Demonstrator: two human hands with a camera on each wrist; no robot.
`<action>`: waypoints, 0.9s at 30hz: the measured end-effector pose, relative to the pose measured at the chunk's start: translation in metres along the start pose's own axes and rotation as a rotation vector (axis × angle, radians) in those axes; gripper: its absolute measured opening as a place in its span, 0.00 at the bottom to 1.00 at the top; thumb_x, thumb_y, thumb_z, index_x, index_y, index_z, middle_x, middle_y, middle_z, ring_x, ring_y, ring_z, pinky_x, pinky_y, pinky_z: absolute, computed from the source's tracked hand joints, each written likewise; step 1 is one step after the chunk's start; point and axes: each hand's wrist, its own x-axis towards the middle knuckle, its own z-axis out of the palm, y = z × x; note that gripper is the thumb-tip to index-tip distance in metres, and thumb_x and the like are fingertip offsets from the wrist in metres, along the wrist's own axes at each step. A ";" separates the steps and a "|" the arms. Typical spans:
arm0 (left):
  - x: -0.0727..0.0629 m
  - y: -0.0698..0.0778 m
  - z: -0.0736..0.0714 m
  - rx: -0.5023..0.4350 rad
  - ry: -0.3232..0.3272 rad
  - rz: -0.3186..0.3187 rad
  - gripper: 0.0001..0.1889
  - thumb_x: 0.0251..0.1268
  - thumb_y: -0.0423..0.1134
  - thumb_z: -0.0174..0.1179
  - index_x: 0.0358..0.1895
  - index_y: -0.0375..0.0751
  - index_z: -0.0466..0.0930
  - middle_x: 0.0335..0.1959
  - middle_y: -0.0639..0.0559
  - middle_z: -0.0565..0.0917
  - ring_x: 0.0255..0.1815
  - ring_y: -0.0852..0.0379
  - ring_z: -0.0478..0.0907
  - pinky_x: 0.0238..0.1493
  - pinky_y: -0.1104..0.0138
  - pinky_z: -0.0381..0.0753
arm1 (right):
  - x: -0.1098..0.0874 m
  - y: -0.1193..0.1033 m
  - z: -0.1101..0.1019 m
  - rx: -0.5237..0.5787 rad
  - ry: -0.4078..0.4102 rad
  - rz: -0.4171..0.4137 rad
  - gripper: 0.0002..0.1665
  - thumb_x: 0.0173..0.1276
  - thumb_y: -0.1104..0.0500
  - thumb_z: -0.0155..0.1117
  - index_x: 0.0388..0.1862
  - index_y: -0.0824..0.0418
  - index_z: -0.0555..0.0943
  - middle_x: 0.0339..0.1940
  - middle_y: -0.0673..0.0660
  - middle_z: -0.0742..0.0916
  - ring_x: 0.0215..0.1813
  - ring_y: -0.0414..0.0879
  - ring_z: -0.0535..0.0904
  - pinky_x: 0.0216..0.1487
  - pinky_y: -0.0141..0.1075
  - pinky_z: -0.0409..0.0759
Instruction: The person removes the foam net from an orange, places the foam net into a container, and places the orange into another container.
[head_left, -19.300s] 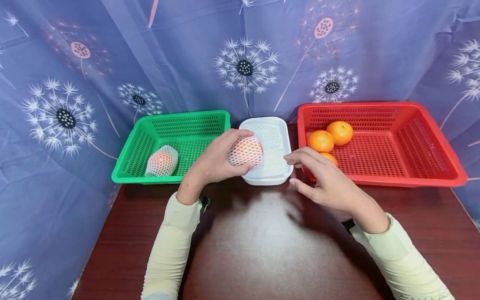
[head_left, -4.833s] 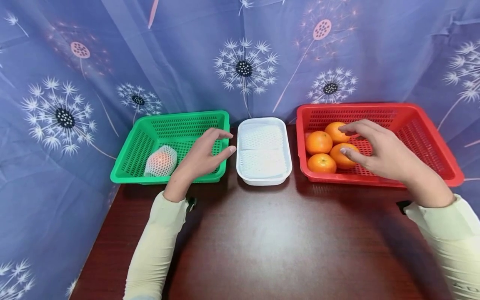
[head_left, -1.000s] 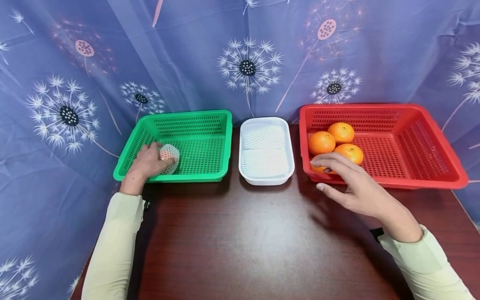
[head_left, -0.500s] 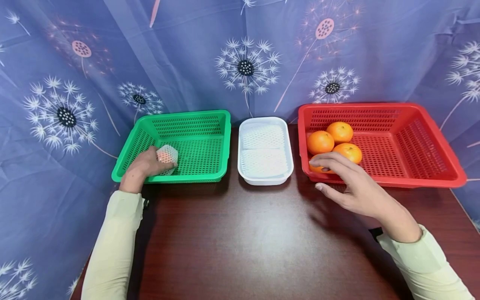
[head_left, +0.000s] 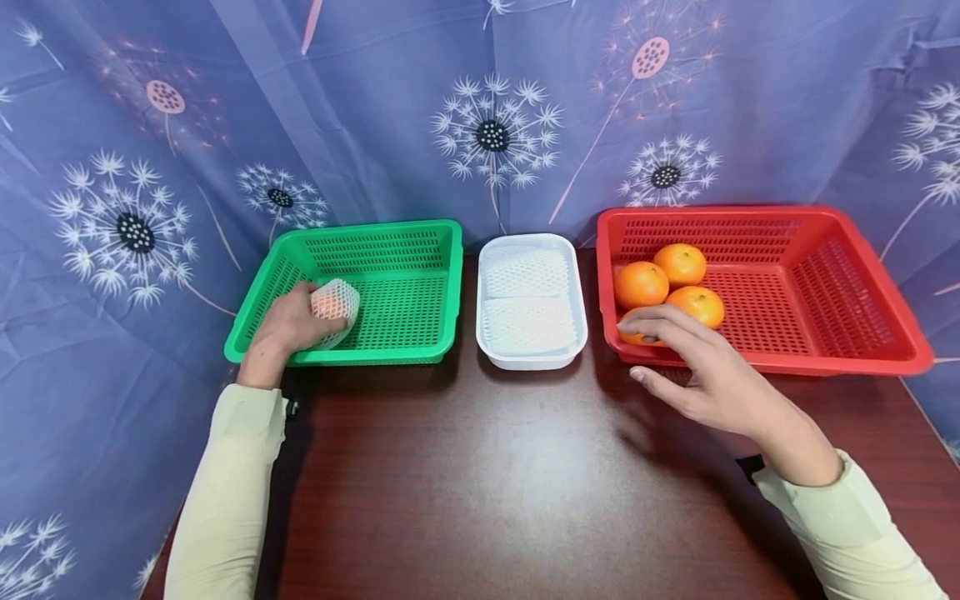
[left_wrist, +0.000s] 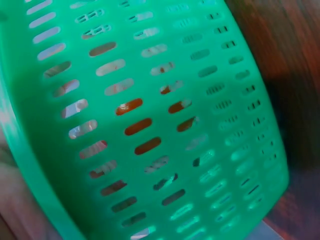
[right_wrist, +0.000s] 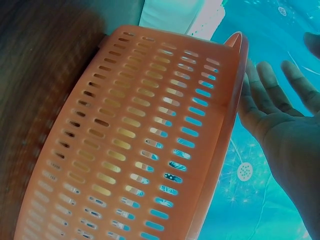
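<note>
In the head view my left hand [head_left: 291, 321] reaches into the left end of the green basket [head_left: 352, 357] and grips an orange-red round fruit in a white foam net [head_left: 334, 307]. The thumb lies on the fruit's near side. Orange patches of the fruit [left_wrist: 138, 126] show through the basket's slots in the left wrist view, with part of the hand beyond the rim. My right hand [head_left: 705, 375] hovers over the front left corner of the red basket [head_left: 832, 362], fingers loosely bent and holding nothing. Oranges [head_left: 642, 285] lie below it, one partly covered by its fingers.
Between the baskets stands a white plastic tray [head_left: 532, 362] with white foam netting [head_left: 528, 292] flat inside. All three containers sit on a dark reddish wooden table [head_left: 480, 500], against a blue dandelion-print cloth [head_left: 375, 108].
My left hand has gone from beside the tray to the netted fruit and tightened on it; the fruit has shifted up slightly. My right hand moved left from the oranges, then stayed still.
</note>
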 end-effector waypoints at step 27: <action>-0.014 0.021 0.009 -0.214 0.238 0.108 0.48 0.61 0.52 0.77 0.75 0.35 0.58 0.60 0.29 0.75 0.55 0.34 0.76 0.51 0.42 0.78 | -0.002 0.001 0.000 -0.012 -0.005 0.025 0.38 0.54 0.69 0.81 0.66 0.58 0.82 0.63 0.52 0.84 0.61 0.45 0.79 0.70 0.26 0.66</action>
